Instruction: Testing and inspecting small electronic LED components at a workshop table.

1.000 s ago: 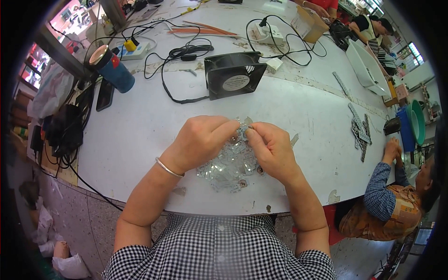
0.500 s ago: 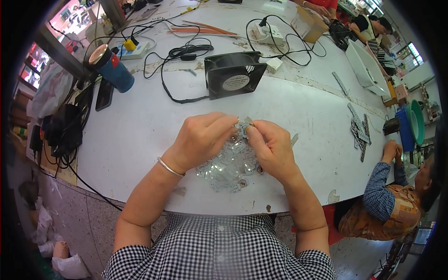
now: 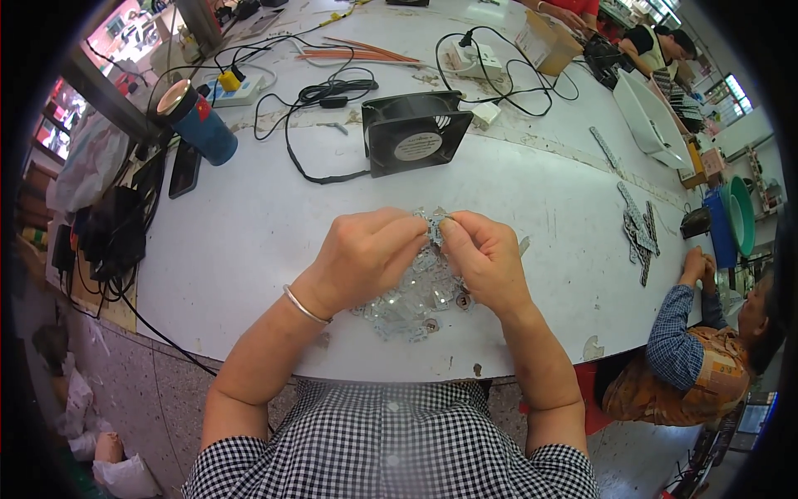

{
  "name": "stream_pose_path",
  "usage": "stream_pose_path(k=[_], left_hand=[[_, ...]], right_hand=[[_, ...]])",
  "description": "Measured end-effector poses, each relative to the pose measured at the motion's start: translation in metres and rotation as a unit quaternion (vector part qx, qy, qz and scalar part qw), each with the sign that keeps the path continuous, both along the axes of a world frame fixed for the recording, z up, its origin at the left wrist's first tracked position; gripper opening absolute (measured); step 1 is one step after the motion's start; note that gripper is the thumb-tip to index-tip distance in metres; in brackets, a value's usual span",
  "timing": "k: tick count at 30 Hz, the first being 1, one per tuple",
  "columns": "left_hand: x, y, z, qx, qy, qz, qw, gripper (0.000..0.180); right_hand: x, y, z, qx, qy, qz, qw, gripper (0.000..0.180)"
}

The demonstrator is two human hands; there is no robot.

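Note:
My left hand (image 3: 366, 254) and my right hand (image 3: 485, 256) meet fingertip to fingertip above a white table (image 3: 249, 241). Between the fingers of both is a small clear plastic part (image 3: 435, 223), pinched from each side. Under the hands lies a heap of similar clear plastic parts (image 3: 411, 299) near the table's front edge. A thin bracelet circles my left wrist.
A black square fan (image 3: 416, 133) with a black cable stands beyond my hands. A blue cylinder can (image 3: 199, 126) and a phone lie at the far left. A power strip (image 3: 474, 58), orange strips and a cardboard box lie farther back. A person (image 3: 690, 349) sits at the right, near grey flat strips (image 3: 638, 233).

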State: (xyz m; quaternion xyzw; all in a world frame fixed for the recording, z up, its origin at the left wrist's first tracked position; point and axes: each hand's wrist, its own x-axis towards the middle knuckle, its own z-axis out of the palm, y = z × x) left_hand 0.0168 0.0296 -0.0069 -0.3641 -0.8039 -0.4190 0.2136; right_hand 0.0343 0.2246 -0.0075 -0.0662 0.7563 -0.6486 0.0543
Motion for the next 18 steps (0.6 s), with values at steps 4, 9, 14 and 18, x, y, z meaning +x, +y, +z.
stream_pose_path(k=[4, 9, 14, 18], left_hand=[[0.001, 0.001, -0.007, 0.036, -0.138, 0.002, 0.99, 0.014], [0.001, 0.001, -0.006, -0.037, -0.157, -0.032, 0.986, 0.027], [0.002, 0.001, 0.003, 0.012, -0.157, -0.083, 0.984, 0.062], [0.001, 0.001, 0.002, -0.001, -0.205, -0.127, 0.97, 0.084]], right_hand=[[-0.003, 0.011, 0.007, 0.096, 0.067, 0.075, 0.99, 0.019], [-0.007, 0.024, 0.002, 0.093, 0.152, -0.012, 0.984, 0.016], [-0.001, 0.012, 0.006, 0.102, 0.172, 0.056, 0.978, 0.012], [0.005, 0.0, 0.007, 0.132, 0.185, 0.098, 0.969, 0.012]])
